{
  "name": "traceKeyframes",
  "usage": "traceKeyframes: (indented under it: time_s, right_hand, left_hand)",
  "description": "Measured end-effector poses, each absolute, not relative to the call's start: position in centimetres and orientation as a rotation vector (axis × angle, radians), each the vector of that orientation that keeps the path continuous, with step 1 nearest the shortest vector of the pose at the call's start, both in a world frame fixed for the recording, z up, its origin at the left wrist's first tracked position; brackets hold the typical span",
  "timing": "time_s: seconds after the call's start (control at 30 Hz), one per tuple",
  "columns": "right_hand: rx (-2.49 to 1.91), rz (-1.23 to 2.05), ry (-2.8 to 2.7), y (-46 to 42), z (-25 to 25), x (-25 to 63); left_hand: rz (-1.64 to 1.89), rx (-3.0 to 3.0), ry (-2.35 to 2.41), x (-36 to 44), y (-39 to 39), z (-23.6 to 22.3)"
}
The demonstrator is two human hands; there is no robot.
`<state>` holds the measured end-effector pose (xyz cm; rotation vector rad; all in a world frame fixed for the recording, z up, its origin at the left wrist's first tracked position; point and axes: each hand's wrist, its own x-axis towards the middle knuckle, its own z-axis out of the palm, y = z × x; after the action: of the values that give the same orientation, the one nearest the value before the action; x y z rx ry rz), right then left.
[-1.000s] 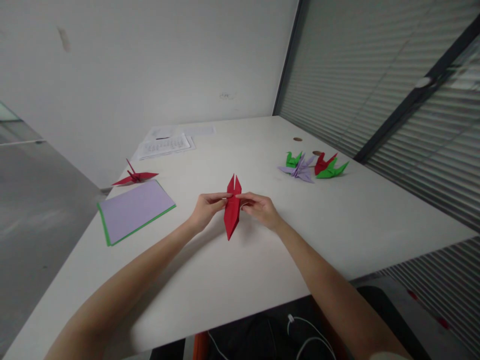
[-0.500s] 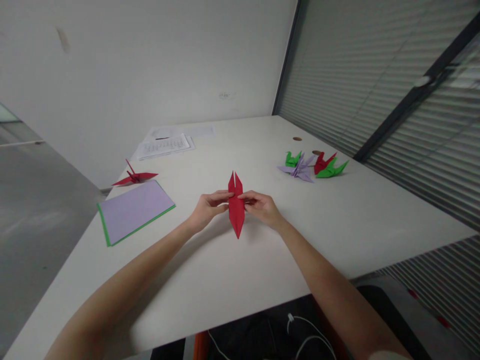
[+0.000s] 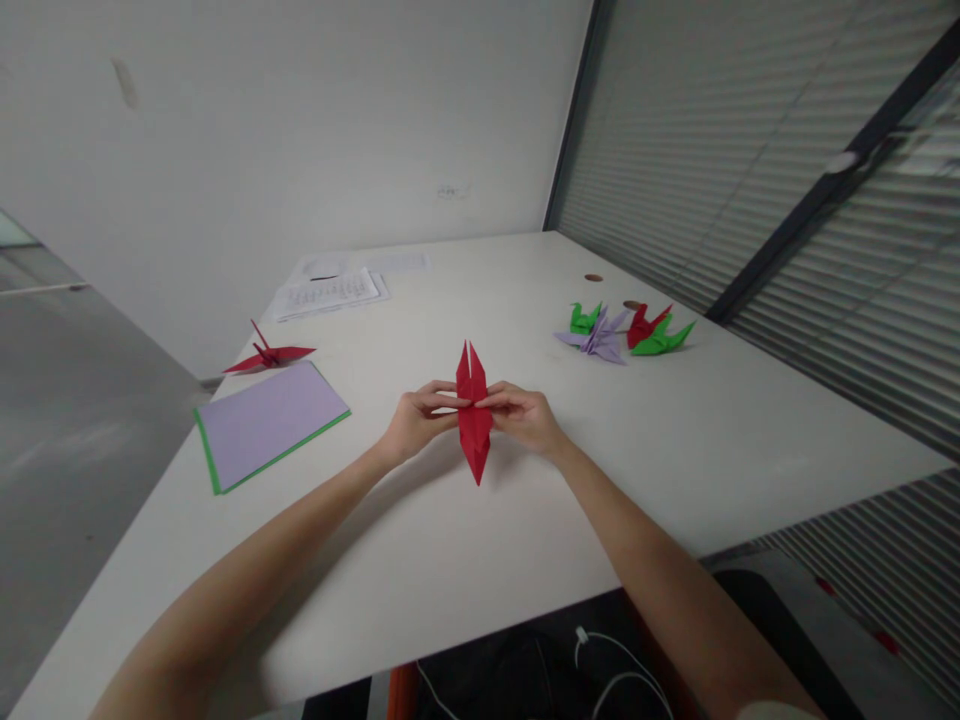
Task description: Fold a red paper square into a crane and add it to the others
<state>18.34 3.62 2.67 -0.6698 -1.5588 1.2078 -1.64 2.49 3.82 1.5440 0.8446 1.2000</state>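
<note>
Between my two hands is a red folded origami paper (image 3: 475, 440), long and pointed, with two narrow tips split apart at its far end and a single point toward me. My left hand (image 3: 421, 422) pinches its left edge near the middle, thumb below and fingers on top. From the other side, my right hand (image 3: 526, 415) grips the right edge in the same way. Both sets of fingertips nearly meet at the paper's centre. The fingers partly cover its middle, and its underside is hidden.
A red paper crane (image 3: 270, 355) sits at the left, behind a stack of purple and green paper sheets (image 3: 274, 420). Several folded cranes, among them a purple one (image 3: 600, 340) and a green one (image 3: 664, 340), stand at the right. Printed papers (image 3: 330, 292) lie farther back on the white table (image 3: 465, 600).
The near part of the red paper has bent and opened out a little, its point now slightly nearer me. My fingertips have shifted slightly toward me, meeting at a crease across its middle.
</note>
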Motion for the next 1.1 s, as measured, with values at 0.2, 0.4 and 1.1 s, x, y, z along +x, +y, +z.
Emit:
traceKeyframes:
  time_s: [0.2,0.4,1.1]
  right_hand:
    - [-0.790,1.133,-1.447,3.1,2.7,17.1]
    - [-0.865,1.082,-1.313,2.6,2.0,15.8]
    - [-0.898,1.380,-1.157,2.8,1.4,15.3]
  left_hand:
    - [1.271,1.560,0.910,-1.3,2.5,3.7]
    - [1.325,1.501,0.911,-0.7,2.2,3.5]
    - [1.174,1.204,0.959,-0.7,2.3,3.5]
